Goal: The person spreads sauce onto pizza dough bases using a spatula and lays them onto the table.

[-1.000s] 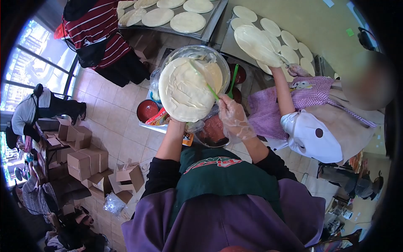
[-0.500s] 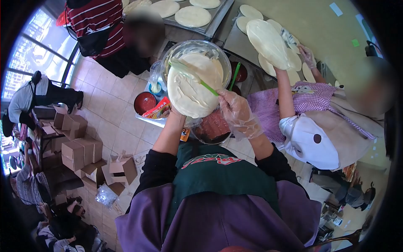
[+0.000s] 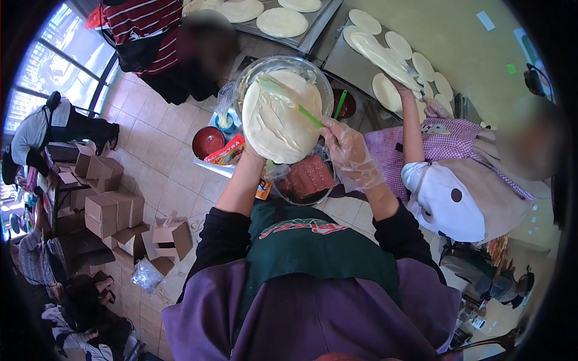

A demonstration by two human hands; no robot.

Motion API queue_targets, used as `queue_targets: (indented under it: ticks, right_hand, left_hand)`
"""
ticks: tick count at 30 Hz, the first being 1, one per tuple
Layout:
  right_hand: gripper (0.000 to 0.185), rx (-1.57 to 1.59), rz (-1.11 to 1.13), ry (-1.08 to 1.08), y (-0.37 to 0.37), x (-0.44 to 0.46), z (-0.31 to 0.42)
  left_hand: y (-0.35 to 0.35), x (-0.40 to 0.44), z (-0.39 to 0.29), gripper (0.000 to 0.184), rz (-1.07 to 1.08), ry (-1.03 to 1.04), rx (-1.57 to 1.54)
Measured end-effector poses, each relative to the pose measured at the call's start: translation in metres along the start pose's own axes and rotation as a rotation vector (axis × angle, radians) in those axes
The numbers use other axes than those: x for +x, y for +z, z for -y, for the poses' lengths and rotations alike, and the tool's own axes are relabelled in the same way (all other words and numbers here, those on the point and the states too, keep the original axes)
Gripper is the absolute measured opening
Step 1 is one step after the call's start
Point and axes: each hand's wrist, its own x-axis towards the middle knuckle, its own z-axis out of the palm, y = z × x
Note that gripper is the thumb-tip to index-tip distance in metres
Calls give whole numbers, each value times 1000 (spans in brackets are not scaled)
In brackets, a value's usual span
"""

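Observation:
My left hand (image 3: 253, 154) holds a round flat dough base (image 3: 280, 135) from below, its fingers hidden beneath. White cream is smeared over the top in uneven ridges. In a clear plastic glove, my right hand (image 3: 348, 144) is closed round the green handle of a spatula (image 3: 309, 117). The spatula's pale blade lies against the upper part of the cream. Behind the base stands a large clear bowl (image 3: 328, 90) with cream on its inner wall. Nearer my apron, a pan holds a reddish-brown block (image 3: 308, 175).
A red bowl (image 3: 208, 142) and a bright packet (image 3: 227, 151) lie left of the base. Another green handle (image 3: 339, 103) stands to the right. At right, a co-worker in a checked apron (image 3: 385, 150) holds a coated base (image 3: 379, 55) over a tray of dough rounds. Cardboard boxes (image 3: 114, 212) occupy the floor.
The spatula and my right hand have shifted slightly right across the cream. My left hand still supports the base. The co-worker's base has tilted and their gloved hand has moved lower.

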Motion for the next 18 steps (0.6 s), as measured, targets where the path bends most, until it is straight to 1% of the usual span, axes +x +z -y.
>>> queue_targets:
  ticks: [2, 4, 6, 10, 12, 13, 14, 15, 18]
  right_hand:
    - [20, -5, 39, -48, 6, -9, -6]
    - [19, -9, 82, -92, 4, -18, 0]
    - [19, 4, 274, -108, -4, -22, 14]
    - [18, 37, 343, -191, -11, -22, 18]
    - [17, 117, 157, -21, -10, -15, 21]
    - [17, 116, 159, -23, -7, -13, 14]
    - [17, 80, 78, 64, -2, -14, 3]
    - [16, 44, -4, 150, 2, -15, -4]
    - [17, 8, 15, 179, 10, -20, -4]
  left_hand:
    - [-11, 3, -4, 47, 13, -21, -24]
    - [-44, 9, -8, 41, 471, -37, -62]
    - [-38, 6, -8, 43, 430, -45, -74]
    - [-15, -1, -11, 47, 263, -81, -116]
    - [-3, -4, -12, 50, 179, -98, -138]
    - [1, -5, -13, 51, 138, -105, -149]
    - [4, -6, -12, 52, 97, -114, -159]
    - [5, -4, -11, 54, 42, -74, -75]
    - [9, -3, -11, 55, 84, -48, -68]
